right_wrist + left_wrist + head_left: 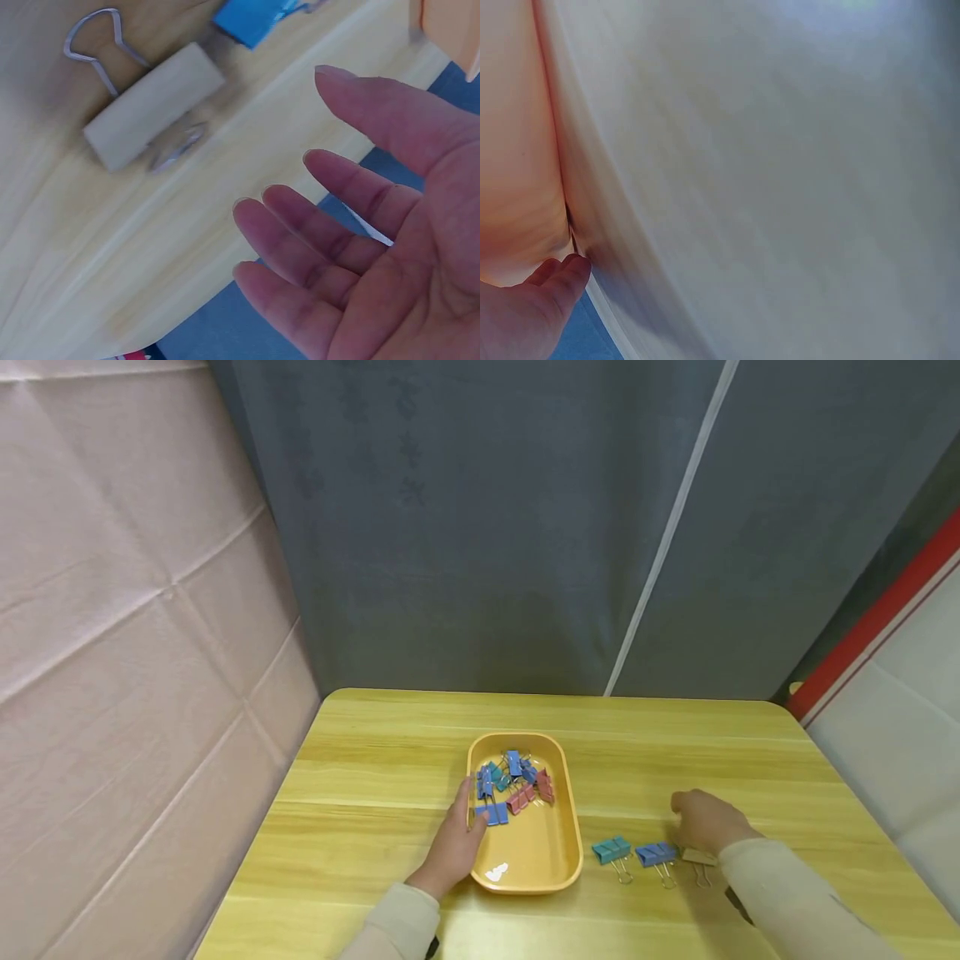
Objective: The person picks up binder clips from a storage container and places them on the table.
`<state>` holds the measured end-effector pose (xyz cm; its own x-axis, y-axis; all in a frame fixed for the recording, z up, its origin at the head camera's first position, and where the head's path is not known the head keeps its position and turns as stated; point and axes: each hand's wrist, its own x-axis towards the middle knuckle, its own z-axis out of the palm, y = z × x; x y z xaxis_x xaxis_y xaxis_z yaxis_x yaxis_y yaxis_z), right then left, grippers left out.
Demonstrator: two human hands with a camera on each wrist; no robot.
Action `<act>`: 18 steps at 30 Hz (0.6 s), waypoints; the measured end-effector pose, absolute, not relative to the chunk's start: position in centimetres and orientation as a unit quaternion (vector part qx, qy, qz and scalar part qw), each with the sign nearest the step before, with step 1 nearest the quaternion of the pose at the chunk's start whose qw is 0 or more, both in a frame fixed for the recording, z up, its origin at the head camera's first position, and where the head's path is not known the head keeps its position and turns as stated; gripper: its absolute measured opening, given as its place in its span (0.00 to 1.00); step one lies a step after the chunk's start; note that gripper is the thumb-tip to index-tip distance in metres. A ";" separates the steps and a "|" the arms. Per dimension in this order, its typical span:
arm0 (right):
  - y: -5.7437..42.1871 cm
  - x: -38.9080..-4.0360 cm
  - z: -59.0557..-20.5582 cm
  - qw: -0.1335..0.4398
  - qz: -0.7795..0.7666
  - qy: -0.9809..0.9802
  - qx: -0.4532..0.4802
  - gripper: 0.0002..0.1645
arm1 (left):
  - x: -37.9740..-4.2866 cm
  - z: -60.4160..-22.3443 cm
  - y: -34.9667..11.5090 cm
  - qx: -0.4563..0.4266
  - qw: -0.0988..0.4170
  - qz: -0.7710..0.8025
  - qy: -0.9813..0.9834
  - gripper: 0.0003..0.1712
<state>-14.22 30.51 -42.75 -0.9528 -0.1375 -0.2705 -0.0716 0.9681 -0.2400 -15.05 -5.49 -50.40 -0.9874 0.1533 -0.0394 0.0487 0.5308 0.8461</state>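
My left hand (pixel 453 843) holds the left side of a yellow plastic tray (pixel 534 860), with the thumb over the rim. In the left wrist view its fingertips (pixel 576 268) meet the tray wall (pixel 517 150). Several blue, teal and red binder clips (pixel 521 797) lie jumbled in the tray's far half. My right hand (pixel 708 821) hovers by a beige binder clip (pixel 154 107) on the table, fingers parted and nothing between them. To that clip's left are a blue binder clip (pixel 656 854) and a teal binder clip (pixel 611 850), in a row.
The wood-grain table (pixel 382 827) has rounded far corners. Behind it hangs a dark grey curtain (pixel 465 527) with a pale strip. A pinkish cloth wall (pixel 135 652) stands at the left, and a white panel with a red edge (pixel 877 610) at the right.
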 end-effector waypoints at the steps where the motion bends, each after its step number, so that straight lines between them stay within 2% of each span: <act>1: 30.3 -14.2 -42.6 0.144 -0.115 0.982 -0.052 0.20 | -15.1 -50.4 -5.5 0.058 0.053 0.480 0.874 0.36; 7: 29.0 -14.5 -41.8 0.134 -0.123 0.982 -0.042 0.27 | -15.1 -50.6 -5.5 0.060 0.052 0.482 0.872 0.36; 18: 26.7 -14.9 -41.3 0.083 -0.122 0.986 -0.074 0.26 | -15.1 -50.5 -5.4 0.057 0.057 0.488 0.869 0.36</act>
